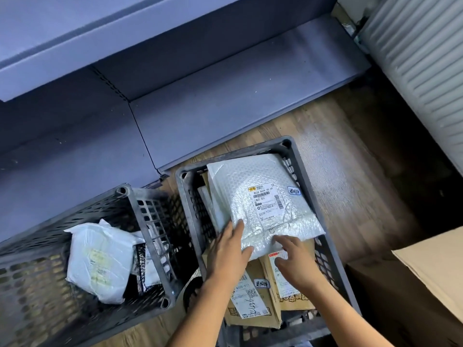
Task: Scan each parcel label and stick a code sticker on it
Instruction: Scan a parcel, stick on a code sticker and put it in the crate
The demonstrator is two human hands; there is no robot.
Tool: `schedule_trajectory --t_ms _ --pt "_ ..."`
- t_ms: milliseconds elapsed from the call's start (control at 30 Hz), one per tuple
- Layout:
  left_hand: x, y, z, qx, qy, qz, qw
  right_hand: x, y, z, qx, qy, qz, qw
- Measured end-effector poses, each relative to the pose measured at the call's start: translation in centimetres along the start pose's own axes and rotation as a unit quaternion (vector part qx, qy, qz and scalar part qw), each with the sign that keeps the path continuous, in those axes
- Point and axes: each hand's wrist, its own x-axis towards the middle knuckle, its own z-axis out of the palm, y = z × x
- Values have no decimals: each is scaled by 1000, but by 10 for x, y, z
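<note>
- Bubble mailer (260, 186) lies on top of the pile in the right crate (304, 171), face up, at the far end.
- Its shipping label (266, 201) faces up. A small handwritten sticker (294, 190) sits just right of the label, on the mailer.
- Left hand (229, 249): fingers straight and flat on the mailer's near-left corner, thumb lying on top. Not clamped.
- Right hand (295, 256): fingers spread and slightly bent, index tip on the mailer's near edge. Can't tell if the thumb pinches the edge or only touches it.
- Under the mailer, near end of the crate: two cardboard boxes (253, 304) side by side, labels up. The left one has a handwritten sticker (261, 283) too.
- Left crate (140, 214) stands just beside the right one. It holds a white poly bag (100, 256) and a black packet (140, 266) touching it.
- Both crates sit on a wood floor (338, 171), against a blue-grey shelf unit (225, 116).
- Large carton (431, 271) at the right edge.
</note>
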Motion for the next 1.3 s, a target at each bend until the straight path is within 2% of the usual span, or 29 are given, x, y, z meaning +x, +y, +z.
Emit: schedule_trajectory --t_ms 133,200,267,300,367,467,567,667,767,833,933,967,1100,1200,1300 --pt "5 -11 10 -30 -48 -9 998 8 8 2 -44 -37 -8 998" --pt "0 -18 11 -19 -27 0 999 10 10 3 -48 -22 -11 999" --pt "-15 -23 11 34 46 22 998 4 11 6 -60 29 -28 997" --pt "-24 -26 12 84 83 38 992 -1 12 9 -87 63 -59 992" --pt "-40 -33 19 137 87 65 985 -11 17 20 -159 87 -126 975" --pt "-47 -43 37 185 46 69 979 -19 16 39 -245 11 -145 959" --pt "-39 -37 40 182 15 44 982 -12 15 48 -266 -60 -91 958" --pt "-22 -36 44 175 -54 1 983 1 8 49 -286 -87 -70 952" --pt "-13 -35 37 182 -70 -6 981 12 7 47 -296 -112 -70 946" --pt "-16 -37 35 181 -54 12 982 10 9 46 -305 -72 -101 944" --pt "-42 -45 42 177 25 60 982 -11 22 52 -288 64 -155 943" --pt "-53 -48 48 173 20 76 982 -22 29 56 -285 67 -153 944" --pt "-79 -63 86 207 -33 164 964 -50 74 93 -302 -54 -92 947" --pt "-77 -57 98 200 -69 125 969 -55 83 108 -276 -89 -53 956" --pt "-61 -57 100 270 -129 89 950 -42 75 108 -248 -133 -19 959"
